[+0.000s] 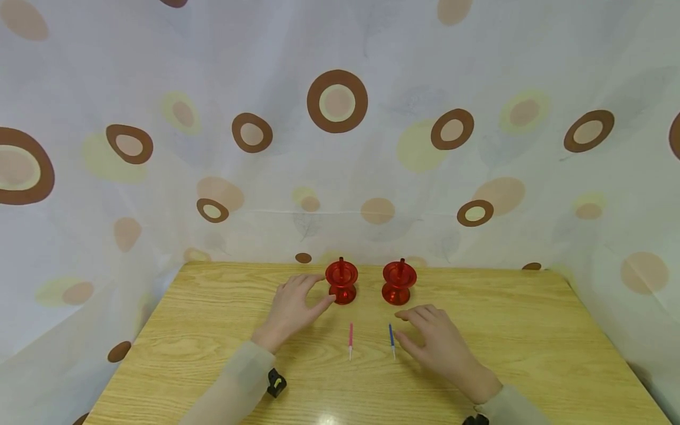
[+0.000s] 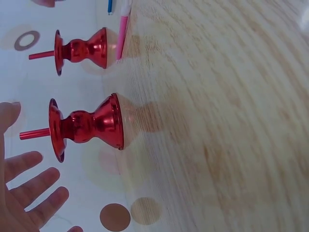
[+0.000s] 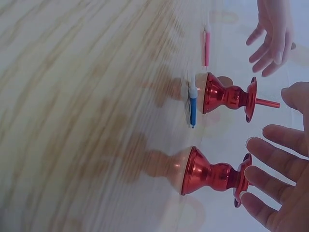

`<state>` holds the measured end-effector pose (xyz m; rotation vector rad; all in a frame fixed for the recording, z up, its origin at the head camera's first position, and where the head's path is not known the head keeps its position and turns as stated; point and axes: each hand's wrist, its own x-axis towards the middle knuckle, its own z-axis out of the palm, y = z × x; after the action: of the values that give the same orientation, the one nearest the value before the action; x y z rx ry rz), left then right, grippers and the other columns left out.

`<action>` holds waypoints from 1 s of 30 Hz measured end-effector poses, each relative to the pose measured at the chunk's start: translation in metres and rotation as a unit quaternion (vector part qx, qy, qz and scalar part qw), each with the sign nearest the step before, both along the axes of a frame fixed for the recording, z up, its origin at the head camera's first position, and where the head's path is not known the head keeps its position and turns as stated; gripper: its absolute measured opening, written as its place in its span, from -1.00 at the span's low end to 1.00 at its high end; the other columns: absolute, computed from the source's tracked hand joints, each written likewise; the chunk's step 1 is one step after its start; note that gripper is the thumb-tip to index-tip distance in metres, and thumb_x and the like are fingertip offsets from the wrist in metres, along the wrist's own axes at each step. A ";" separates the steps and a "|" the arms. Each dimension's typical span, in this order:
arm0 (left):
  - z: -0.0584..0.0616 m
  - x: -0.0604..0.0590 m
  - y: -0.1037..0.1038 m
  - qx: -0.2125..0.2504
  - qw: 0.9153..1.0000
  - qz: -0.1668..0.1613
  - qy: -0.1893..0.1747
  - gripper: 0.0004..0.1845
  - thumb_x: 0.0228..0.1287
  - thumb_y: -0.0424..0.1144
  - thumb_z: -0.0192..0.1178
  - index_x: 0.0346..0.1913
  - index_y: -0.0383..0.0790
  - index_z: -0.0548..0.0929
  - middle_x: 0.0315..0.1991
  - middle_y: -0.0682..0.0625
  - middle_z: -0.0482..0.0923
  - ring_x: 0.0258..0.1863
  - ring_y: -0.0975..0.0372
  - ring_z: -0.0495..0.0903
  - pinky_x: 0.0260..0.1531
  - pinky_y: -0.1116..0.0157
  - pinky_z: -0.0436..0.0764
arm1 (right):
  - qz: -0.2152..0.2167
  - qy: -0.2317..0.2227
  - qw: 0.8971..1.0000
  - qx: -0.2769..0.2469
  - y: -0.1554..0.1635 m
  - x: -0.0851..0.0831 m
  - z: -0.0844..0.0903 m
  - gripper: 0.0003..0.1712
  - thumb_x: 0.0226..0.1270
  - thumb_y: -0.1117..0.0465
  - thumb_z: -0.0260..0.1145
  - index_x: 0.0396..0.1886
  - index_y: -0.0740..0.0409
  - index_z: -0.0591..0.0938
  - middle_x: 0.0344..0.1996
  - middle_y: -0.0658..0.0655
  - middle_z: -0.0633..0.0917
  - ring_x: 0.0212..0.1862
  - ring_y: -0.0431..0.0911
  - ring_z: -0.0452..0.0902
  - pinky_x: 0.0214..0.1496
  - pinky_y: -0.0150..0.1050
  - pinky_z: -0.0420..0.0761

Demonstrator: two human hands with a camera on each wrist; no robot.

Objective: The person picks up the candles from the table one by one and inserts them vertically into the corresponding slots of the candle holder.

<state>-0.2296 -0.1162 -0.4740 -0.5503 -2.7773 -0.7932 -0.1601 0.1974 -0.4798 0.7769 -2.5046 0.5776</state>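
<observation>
Two shiny red metal candle holders stand upright at the back of the table, each with a wide dish and a thin upright tube. Beside the left candle holder [image 1: 342, 291] is my left hand [image 1: 292, 310], fingers spread and thumb apart, fingertips right at the holder's edge in the head view. In front of the right candle holder [image 1: 397, 291] hovers my right hand [image 1: 441, 348], fingers loosely bent with nothing between them. Its thumb and forefinger are close to a thin blue candle [image 1: 391, 335] with a white base. A matching pink candle [image 1: 350, 335] lies to the left.
A pale curtain [image 1: 340, 171] with brown and yellow circles rises right behind the candle holders and along both sides. The wooden table [image 1: 212, 330] carries the candles between my hands. A black strap piece [image 1: 276, 382] sits at my left sleeve.
</observation>
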 end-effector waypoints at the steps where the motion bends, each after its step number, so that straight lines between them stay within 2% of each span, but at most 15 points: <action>1: 0.000 0.000 0.000 0.001 1.000 0.000 0.000 -0.37 0.41 0.26 0.23 0.35 -0.06 0.61 0.28 -0.01 0.62 0.33 -0.01 0.51 0.26 -0.19 0.42 | 0.001 -0.001 1.000 -0.001 0.000 0.000 0.000 -0.69 0.24 0.14 0.56 -0.04 0.06 0.75 -0.12 -0.01 0.78 -0.03 -0.04 0.64 -0.01 0.03 0.62; 14: 0.000 0.001 0.003 0.016 1.000 0.000 -0.004 -0.35 0.41 0.16 0.30 0.40 -0.14 0.57 0.33 -0.10 0.58 0.36 -0.08 0.49 0.30 -0.25 0.40 | 0.015 -0.020 1.000 0.003 -0.008 -0.002 -0.004 -0.72 0.31 0.12 0.52 -0.02 0.06 0.75 -0.10 -0.02 0.79 -0.02 -0.06 0.64 -0.01 0.01 0.61; 20: -0.004 0.000 0.002 0.015 1.000 0.001 -0.011 -0.30 0.41 0.22 0.26 0.43 -0.14 0.53 0.36 -0.09 0.56 0.39 -0.06 0.47 0.32 -0.25 0.37 | 0.020 -0.003 1.000 0.002 -0.011 -0.005 -0.011 -0.71 0.27 0.12 0.53 -0.06 0.10 0.76 -0.14 0.00 0.80 -0.05 -0.05 0.64 -0.03 -0.01 0.61; 30: -0.006 -0.001 0.004 0.022 1.000 0.008 -0.005 -0.30 0.41 0.24 0.25 0.42 -0.14 0.55 0.35 -0.10 0.56 0.37 -0.07 0.48 0.30 -0.24 0.39 | 0.022 -0.012 1.000 0.007 -0.021 -0.003 -0.010 -0.70 0.28 0.12 0.53 -0.05 0.12 0.76 -0.13 0.01 0.80 -0.06 -0.09 0.62 -0.05 -0.08 0.60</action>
<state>-0.2304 -0.1124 -0.4804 -0.5184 -2.7624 -0.8521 -0.1629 0.1766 -0.4900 0.8378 -2.5219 0.5899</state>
